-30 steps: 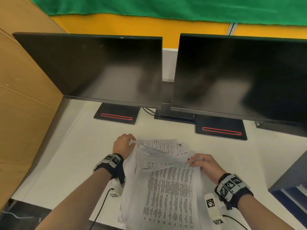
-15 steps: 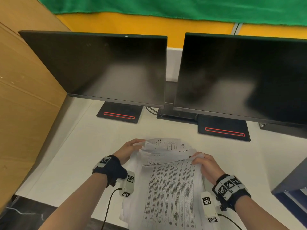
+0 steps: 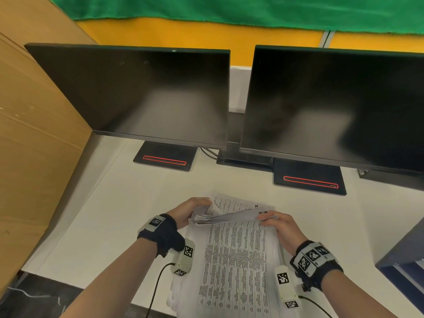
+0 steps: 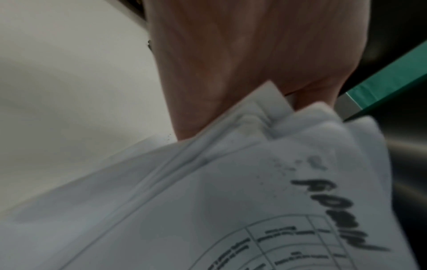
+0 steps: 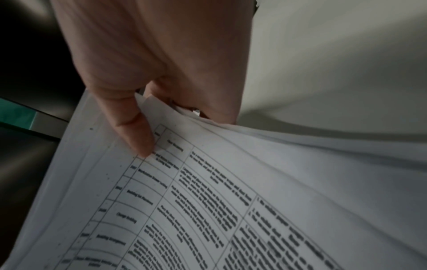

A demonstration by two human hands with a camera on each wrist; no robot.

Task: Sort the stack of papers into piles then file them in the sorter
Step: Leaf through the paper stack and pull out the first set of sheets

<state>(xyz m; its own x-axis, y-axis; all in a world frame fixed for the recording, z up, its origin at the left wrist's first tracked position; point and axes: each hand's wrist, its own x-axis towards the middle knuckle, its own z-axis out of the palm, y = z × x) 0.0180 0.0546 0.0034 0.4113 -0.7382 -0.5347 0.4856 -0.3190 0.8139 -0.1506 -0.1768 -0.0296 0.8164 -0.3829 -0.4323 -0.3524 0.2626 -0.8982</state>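
Papers [image 3: 236, 260] lie in a loose stack at the near edge of the white desk [image 3: 110, 226], between the two forearms; the nearest sheets overhang the edge. The top flat sheet is a printed table in several columns of small type; the type is too blurred to read in any view.

Right hand [image 3: 281, 228]: thumb on top and fingers beneath, pinching the far right corner of the upper sheets. In the right wrist view the thumb [image 5: 136, 131] presses on the printed table near its top row, and the sheets bend up from that grip.

Left hand [image 3: 187, 212]: fingers curled round the far left corner of a raised bundle, its edges fanned. The left wrist view shows the hand [image 4: 231, 73] behind the bundle and a dark handwritten word on the uppermost sheet, not surely legible, above a ruled table.

The raised bundle spans from one hand to the other, its far end lifted off the stack. Short dark marks sit near its far right corner; unreadable.

Both wrists carry black bands with square black-and-white coded tags and white camera units with cables.

A dark blue unit [image 3: 403, 267] stands at the right edge; partly cut off.

Farther back, two dark monitors [image 3: 142, 99] stand side by side, each on a black base with a red-outlined slot. A cardboard panel [image 3: 29, 134] stands on the left. Behind: a yellow wall and green cloth.
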